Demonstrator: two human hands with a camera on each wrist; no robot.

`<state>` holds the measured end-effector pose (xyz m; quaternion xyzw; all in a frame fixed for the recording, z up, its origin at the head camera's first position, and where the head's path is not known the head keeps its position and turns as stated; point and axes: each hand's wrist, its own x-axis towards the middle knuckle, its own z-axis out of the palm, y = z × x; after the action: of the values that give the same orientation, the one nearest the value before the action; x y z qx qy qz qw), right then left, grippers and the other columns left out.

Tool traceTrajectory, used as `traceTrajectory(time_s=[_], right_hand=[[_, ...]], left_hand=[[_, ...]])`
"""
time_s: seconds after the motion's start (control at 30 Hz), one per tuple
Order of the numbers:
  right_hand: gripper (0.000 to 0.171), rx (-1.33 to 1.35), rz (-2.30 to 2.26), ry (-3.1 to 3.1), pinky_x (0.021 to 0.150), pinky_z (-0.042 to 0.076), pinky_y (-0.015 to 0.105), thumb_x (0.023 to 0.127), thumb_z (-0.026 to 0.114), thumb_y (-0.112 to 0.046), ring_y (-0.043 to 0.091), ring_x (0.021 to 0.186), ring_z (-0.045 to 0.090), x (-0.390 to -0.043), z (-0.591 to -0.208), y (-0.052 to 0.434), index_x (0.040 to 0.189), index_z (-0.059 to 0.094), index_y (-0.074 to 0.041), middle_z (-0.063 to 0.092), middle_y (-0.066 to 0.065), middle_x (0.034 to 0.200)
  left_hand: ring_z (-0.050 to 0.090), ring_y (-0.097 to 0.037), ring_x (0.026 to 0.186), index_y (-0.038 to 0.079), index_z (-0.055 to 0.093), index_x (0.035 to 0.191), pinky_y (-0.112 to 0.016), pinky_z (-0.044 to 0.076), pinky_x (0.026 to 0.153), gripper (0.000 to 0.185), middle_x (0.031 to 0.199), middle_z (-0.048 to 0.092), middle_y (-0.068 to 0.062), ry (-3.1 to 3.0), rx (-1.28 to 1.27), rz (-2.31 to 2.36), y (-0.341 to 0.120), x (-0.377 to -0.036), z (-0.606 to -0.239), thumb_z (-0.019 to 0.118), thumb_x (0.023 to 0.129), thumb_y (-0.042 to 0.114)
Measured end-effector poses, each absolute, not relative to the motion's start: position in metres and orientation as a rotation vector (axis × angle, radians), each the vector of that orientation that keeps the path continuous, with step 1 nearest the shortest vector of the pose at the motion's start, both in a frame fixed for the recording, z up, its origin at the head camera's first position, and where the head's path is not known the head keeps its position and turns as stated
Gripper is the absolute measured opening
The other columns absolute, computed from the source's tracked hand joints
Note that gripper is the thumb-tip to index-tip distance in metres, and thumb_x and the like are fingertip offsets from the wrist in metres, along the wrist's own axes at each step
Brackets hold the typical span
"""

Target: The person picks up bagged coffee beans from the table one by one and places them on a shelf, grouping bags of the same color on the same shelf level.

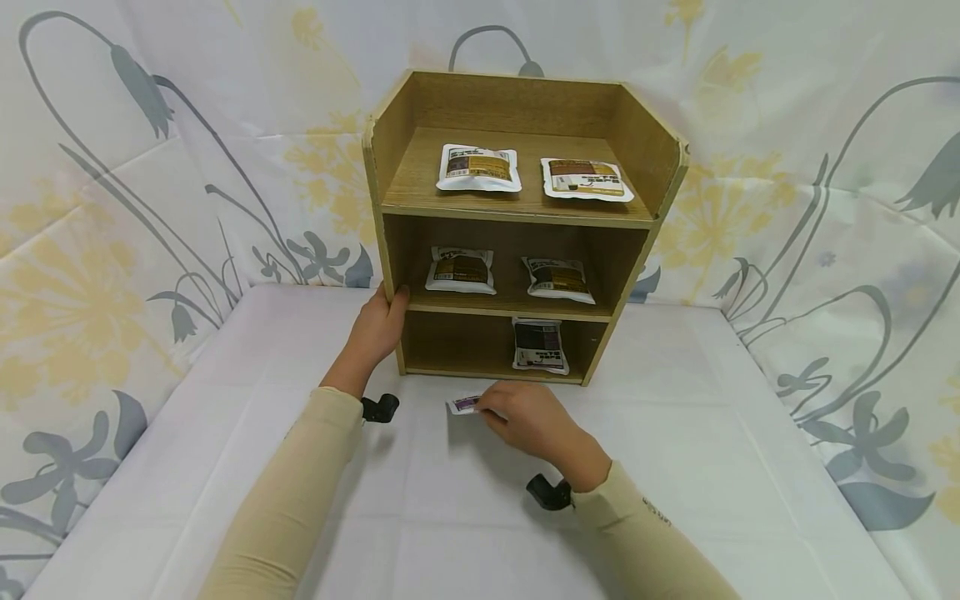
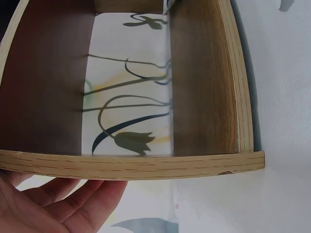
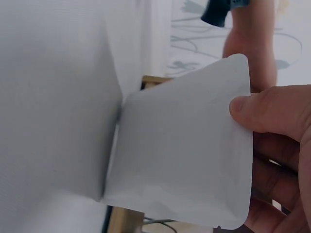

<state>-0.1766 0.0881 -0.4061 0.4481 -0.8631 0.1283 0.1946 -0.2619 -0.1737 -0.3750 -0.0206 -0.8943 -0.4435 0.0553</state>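
Down on the white cloth, the right hand (image 1: pixel 528 417) pinches a small glossy sachet (image 1: pixel 465 404) — flat, rounded corners — just before the wooden shelf unit (image 1: pixel 517 221). Her left hand (image 1: pixel 381 323), fingers relaxed and straight, rests against its left side panel — grainy, pale-edged board.

Matt wood-grain shelf unit (image 1: pixel 517 100), smooth white plastic pouch (image 3: pixel 184 145), matt white tablecloth (image 1: pixel 675 467)

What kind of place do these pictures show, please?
Probably a staged recording corner, not a shop or kitchen: a floral sheet hangs as backdrop, a white cloth covers the table, and a small wooden shelf holds packets.
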Motion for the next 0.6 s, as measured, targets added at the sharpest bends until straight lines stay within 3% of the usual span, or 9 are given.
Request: traceTrajectory(time_s=[0.6], right_hand=[[0.01,1.203,0.394,-2.348,0.064,0.054,0.024,0.084,0.075,-0.013,0.01,0.076,0.068,-0.19,-0.382,0.087,0.093,0.076,-0.014,0.072,-0.003,0.088]], left_hand=[[0.05,-0.04,0.128,0.007,0.029,0.149,-0.056,0.041,0.104,0.064,0.144,0.046,-0.024,-2.716,-0.066,-1.346,-0.173,-0.261,-0.374,0.022,0.102,0.05]])
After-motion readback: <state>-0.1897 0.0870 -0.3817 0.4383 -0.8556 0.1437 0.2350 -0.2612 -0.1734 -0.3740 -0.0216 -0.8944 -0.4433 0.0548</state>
